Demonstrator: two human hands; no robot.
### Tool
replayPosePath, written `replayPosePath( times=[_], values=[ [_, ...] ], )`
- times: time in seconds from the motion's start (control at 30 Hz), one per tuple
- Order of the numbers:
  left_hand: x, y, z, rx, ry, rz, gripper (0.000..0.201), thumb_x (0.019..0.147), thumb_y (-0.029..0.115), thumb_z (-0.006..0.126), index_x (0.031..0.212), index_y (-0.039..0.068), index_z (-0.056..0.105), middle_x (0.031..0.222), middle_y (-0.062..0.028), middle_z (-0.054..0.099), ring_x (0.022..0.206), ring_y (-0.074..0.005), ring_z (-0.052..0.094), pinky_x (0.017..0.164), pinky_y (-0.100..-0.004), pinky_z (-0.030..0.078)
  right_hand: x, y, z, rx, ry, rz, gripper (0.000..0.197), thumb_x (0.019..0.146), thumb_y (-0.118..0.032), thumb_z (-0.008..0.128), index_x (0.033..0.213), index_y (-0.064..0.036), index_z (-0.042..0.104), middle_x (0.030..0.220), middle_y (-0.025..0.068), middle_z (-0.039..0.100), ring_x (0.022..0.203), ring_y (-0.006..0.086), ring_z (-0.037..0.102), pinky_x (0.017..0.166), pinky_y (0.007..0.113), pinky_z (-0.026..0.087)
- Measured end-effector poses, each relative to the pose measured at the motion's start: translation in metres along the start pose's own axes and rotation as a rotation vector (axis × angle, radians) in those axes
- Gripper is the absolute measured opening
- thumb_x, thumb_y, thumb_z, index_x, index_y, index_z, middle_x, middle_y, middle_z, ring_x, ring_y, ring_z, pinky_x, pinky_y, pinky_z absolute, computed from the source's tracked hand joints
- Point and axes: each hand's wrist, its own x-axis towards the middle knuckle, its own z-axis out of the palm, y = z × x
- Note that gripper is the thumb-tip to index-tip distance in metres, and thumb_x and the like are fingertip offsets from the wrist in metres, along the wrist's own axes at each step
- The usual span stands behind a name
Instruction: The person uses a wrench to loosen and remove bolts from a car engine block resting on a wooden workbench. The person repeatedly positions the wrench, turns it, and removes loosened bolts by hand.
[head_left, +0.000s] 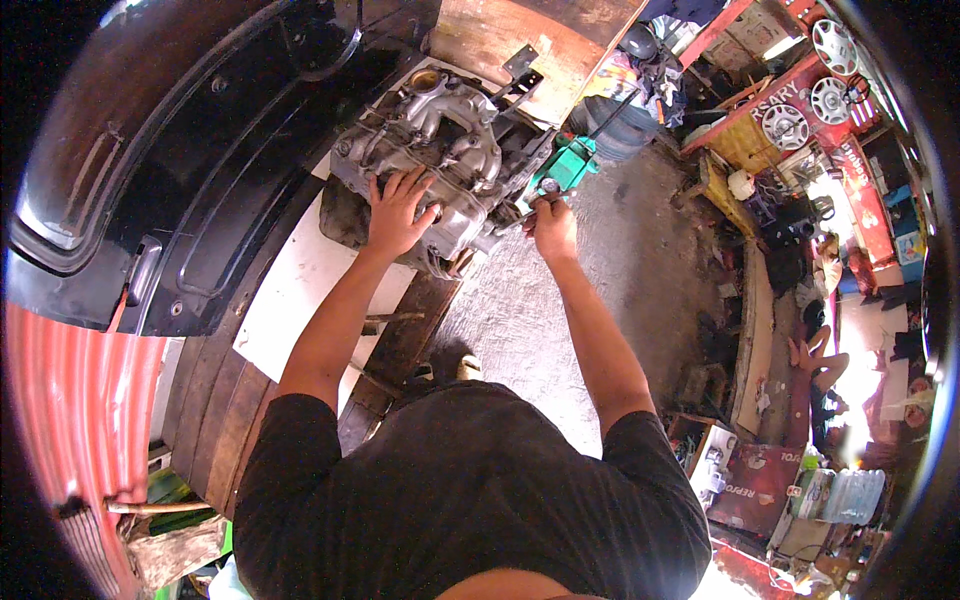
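Observation:
A grey metal engine with a curved intake manifold sits on a bench ahead of me. My left hand lies on its near top cover, fingers spread, holding nothing. At the engine's right side, my right hand is closed, thumb and fingers pinched together. Whatever it grips is small and mostly hidden by the fingers. Just beyond that hand, a green floor jack stands on the concrete, with its dark handle slanting up to the right.
A black vehicle panel fills the left. Wooden boards run along the bench beside it. A blue drum stands past the jack. Several hubcaps hang far right. Another person's bare legs show at the right.

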Motion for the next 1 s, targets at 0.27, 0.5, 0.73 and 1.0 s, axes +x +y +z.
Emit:
replayPosePath(
  times=[0.27,0.5,0.73,1.0],
  values=[
    [0.003,0.001,-0.001,-0.015,0.001,0.02,0.051,0.089,0.045,0.055,0.133,0.02,0.051,0.142,-0.0002,0.044,0.131,-0.0237,0.036,0.111,-0.0632,0.007,-0.001,-0.011,0.005,-0.213,-0.003,-0.063,0.024,0.09,-0.019,0.048,0.09,0.0016,0.061,0.062,0.0158,0.064,0.057,0.0282,0.065,0.056,0.04,0.053],
    [0.0,0.0,-0.001,-0.051,0.031,0.025,0.051,0.088,0.041,0.058,0.132,0.017,0.052,0.143,-0.0015,0.043,0.13,-0.0261,0.037,0.11,-0.0636,0.007,-0.099,-0.045,0.018,-0.632,-0.411,-0.344,0.012,0.083,-0.021,0.061,0.088,-0.01,0.061,0.08,0.015,0.063,0.075,0.0346,0.064,0.065,0.046,0.052],
    [0.001,0.001,-0.002,0.004,0.014,0.021,0.051,0.089,0.046,0.055,0.131,0.019,0.053,0.142,-0.0006,0.043,0.131,-0.0239,0.036,0.111,-0.0641,0.009,-0.143,0.012,0.031,-0.631,-0.327,-0.425,0.024,0.085,-0.033,0.064,0.091,-0.0102,0.065,0.098,0.0152,0.057,0.09,0.0334,0.059,0.072,0.045,0.051],
    [0.0,-0.002,-0.001,-0.025,0.006,0.032,0.05,0.089,0.042,0.056,0.132,0.018,0.052,0.144,-0.0008,0.043,0.131,-0.0265,0.035,0.112,-0.0625,0.006,-0.128,0.003,-0.014,-0.018,-0.068,-0.165,0.016,0.096,-0.013,0.053,0.099,0.0017,0.056,0.079,0.0142,0.063,0.07,0.0221,0.064,0.064,0.035,0.052]
  ],
)
